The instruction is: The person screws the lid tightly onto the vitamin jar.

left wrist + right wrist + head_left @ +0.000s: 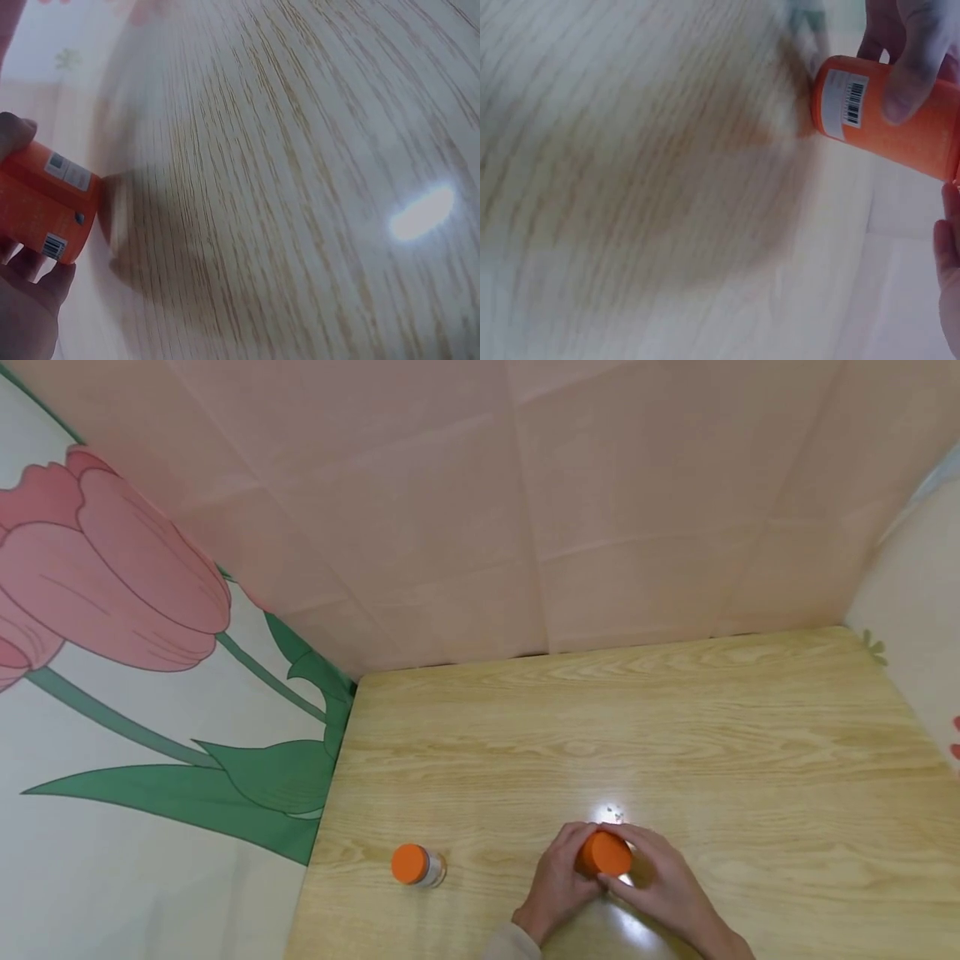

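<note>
In the head view both hands are around an orange jar (606, 853) near the table's front. My left hand (558, 877) holds the jar's body from the left; its thumb lies across the orange side in the right wrist view. From the right, my right hand (667, 881) has thumb and fingers around the upper part by the orange lid. White labels with barcodes show on the jar's side (900, 124). Its base is at or very close to the tabletop; I cannot tell whether they touch. Parts of both hands fall outside the wrist views.
A smaller jar (418, 865) with an orange lid and a pale label stands to the left on the wood-grain table (600, 718). A pinkish cloth backdrop (525, 527) rises behind the table, and a tulip-printed panel (150, 710) borders its left side.
</note>
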Demonstrator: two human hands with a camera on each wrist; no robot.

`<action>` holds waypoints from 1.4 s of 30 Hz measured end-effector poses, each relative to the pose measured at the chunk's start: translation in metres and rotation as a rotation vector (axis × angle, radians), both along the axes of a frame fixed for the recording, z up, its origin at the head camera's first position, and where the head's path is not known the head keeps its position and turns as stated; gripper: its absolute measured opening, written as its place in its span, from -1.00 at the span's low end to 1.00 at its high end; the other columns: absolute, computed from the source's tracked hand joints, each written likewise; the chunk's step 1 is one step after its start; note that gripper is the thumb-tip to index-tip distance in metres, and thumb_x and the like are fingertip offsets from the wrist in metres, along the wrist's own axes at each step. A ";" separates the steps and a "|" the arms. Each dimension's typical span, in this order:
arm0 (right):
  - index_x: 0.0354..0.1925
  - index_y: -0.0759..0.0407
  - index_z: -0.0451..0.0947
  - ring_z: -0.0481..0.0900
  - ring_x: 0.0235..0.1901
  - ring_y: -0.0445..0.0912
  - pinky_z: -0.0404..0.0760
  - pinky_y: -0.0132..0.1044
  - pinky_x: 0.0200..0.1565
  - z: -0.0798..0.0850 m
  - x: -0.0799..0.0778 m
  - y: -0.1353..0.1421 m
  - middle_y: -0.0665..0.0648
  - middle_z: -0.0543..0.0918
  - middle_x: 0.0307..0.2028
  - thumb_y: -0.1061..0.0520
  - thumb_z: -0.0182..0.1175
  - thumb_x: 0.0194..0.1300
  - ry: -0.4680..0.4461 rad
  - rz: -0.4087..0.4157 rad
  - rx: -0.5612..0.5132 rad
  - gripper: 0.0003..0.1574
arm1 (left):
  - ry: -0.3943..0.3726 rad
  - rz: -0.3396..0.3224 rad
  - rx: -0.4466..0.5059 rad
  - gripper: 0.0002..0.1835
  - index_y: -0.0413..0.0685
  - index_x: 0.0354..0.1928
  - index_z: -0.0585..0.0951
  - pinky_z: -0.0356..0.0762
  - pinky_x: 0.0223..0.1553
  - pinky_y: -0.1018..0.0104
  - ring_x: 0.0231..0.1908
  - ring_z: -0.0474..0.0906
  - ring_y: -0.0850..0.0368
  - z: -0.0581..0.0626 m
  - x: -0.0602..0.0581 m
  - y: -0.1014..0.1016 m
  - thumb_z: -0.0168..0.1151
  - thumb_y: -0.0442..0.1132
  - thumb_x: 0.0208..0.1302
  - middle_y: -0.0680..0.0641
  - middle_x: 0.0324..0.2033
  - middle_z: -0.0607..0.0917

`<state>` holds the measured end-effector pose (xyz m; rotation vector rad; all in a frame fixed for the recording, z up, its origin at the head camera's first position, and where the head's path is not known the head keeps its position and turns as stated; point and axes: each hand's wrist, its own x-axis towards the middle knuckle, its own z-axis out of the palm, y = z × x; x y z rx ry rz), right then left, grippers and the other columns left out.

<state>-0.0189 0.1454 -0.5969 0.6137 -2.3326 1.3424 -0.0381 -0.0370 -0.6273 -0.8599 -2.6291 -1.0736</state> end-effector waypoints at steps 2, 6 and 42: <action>0.11 0.19 0.60 0.47 0.14 -0.41 0.26 -0.70 0.24 -0.001 0.000 -0.001 0.14 0.70 -0.02 0.21 0.66 -0.36 0.000 -0.012 -0.024 -0.07 | -0.008 0.003 0.003 -0.18 0.02 0.26 0.48 0.56 0.10 0.47 0.01 0.62 0.24 -0.001 0.000 0.000 0.59 -0.22 -0.16 0.01 0.04 0.61; 0.03 0.18 0.64 0.51 0.08 -0.35 0.30 -0.68 0.20 -0.003 -0.001 -0.004 0.12 0.72 -0.08 0.18 0.68 -0.41 0.036 -0.043 -0.071 -0.12 | -0.044 0.014 0.009 -0.22 0.05 0.24 0.49 0.57 0.09 0.45 0.01 0.62 0.24 -0.001 0.000 0.000 0.58 -0.22 -0.13 0.02 0.04 0.61; -0.14 0.16 0.66 0.45 -0.16 -0.33 0.46 -0.68 -0.17 -0.015 -0.004 -0.020 -0.04 0.58 -0.22 0.19 0.66 -0.42 -0.034 -0.139 -0.037 -0.29 | -0.109 -0.004 0.052 -0.20 0.04 0.27 0.46 0.58 0.15 0.35 0.08 0.60 0.20 -0.001 0.001 -0.002 0.44 -0.46 -0.13 0.00 0.11 0.58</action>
